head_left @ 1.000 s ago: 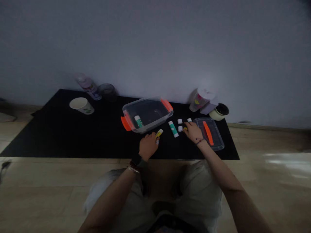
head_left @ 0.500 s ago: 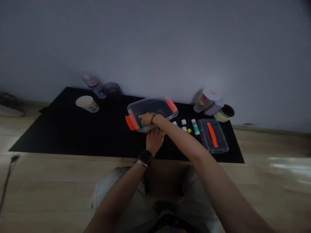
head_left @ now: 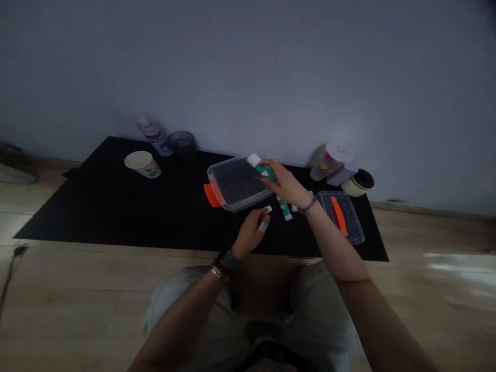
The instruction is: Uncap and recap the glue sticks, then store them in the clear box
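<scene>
My right hand (head_left: 287, 185) is closed around a green and white glue stick (head_left: 260, 167), held above the right end of a clear plastic box (head_left: 236, 183) with orange handles. My left hand (head_left: 251, 233) hovers in front of the box, fingers curled on a small stick with a yellowish and white tip (head_left: 265, 212). Another green and white glue stick (head_left: 284, 208) lies on the black mat (head_left: 116, 206) just right of my left hand. The box looks empty inside.
The clear lid with an orange handle (head_left: 340, 216) lies right of my arm. A paper cup (head_left: 141, 164), a bottle (head_left: 154, 135) and a dark glass (head_left: 182, 142) stand at the back left. Containers (head_left: 332, 157) and a bowl (head_left: 357, 182) sit back right by the wall.
My right hand reached from the caps on the mat into the box, gripped the green glue stick there and lifted it out to the right. My left hand stayed in front of the box.
</scene>
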Available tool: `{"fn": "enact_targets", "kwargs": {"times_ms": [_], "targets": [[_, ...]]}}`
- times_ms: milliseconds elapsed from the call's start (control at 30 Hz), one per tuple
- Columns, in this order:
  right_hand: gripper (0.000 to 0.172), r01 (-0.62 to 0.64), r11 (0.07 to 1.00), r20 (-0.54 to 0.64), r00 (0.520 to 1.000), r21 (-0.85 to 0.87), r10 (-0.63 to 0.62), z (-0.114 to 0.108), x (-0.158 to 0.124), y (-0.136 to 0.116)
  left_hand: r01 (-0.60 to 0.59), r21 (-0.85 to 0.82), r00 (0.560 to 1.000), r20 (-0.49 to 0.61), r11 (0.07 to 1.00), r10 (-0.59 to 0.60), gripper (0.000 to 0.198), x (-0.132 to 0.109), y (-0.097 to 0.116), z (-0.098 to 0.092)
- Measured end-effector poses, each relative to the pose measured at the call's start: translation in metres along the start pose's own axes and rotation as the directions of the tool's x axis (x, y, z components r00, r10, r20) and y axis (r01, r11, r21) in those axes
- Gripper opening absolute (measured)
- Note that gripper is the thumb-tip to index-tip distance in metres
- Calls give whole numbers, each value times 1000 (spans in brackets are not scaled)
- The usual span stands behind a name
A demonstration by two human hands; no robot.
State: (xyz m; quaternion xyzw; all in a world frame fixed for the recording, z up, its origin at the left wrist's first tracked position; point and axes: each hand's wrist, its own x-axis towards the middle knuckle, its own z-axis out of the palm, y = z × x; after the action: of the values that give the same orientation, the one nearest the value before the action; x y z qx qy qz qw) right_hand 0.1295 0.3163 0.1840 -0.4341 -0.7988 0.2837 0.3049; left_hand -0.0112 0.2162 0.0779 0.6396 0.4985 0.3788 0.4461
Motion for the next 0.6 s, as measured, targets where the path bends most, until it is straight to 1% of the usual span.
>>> {"fn": "enact_targets", "kwargs": {"times_ms": [33,67,100,133,167,200,233,267,300,333,400,467,500,600], "targets": [[52,-27,999,-34,999,27,28,-5,-20,4,72,-201,997,42,977,-65,46,-2,1,1],[59,-61,996,-74,995,59,65,-6,-42,8,157,-384,986,104,910,-127,51,-3,2,2],[64,-99,991,-102,989,85,108,-3,-64,12,243,-531,969,173,812,-177,55,-5,3,4],[65,-139,985,-93,984,105,149,3,-86,16,322,-634,946,241,703,-216,58,-6,4,7],[63,-161,980,-55,984,115,168,11,-105,19,391,-695,921,296,603,-255,59,-7,4,10],[59,-156,980,-6,987,125,158,19,-120,22,446,-724,894,334,527,-298,58,-8,3,14],[54,-159,977,39,987,143,155,27,-132,24,486,-730,870,350,480,-348,57,-9,3,17],[46,-180,970,57,983,162,173,32,-140,27,511,-723,850,345,465,-398,56,-9,2,21],[41,-212,961,47,977,180,207,35,-144,29,523,-707,839,327,476,-436,56,-10,0,24],[40,-253,947,11,967,196,256,36,-146,32,522,-685,839,305,508,-451,58,-11,-1,27],[40,-323,918,-78,934,232,349,35,-143,37,492,-624,866,278,607,-416,61,-13,-2,31],[38,-348,896,-112,914,274,389,33,-139,40,465,-535,884,325,705,-336,63,-16,-2,32],[36,-358,885,-107,909,298,403,33,-137,42,460,-494,880,364,738,-305,63,-18,-1,32],[35,-412,840,-80,881,354,466,35,-136,45,481,-414,838,476,773,-267,61,-26,0,31]]}}
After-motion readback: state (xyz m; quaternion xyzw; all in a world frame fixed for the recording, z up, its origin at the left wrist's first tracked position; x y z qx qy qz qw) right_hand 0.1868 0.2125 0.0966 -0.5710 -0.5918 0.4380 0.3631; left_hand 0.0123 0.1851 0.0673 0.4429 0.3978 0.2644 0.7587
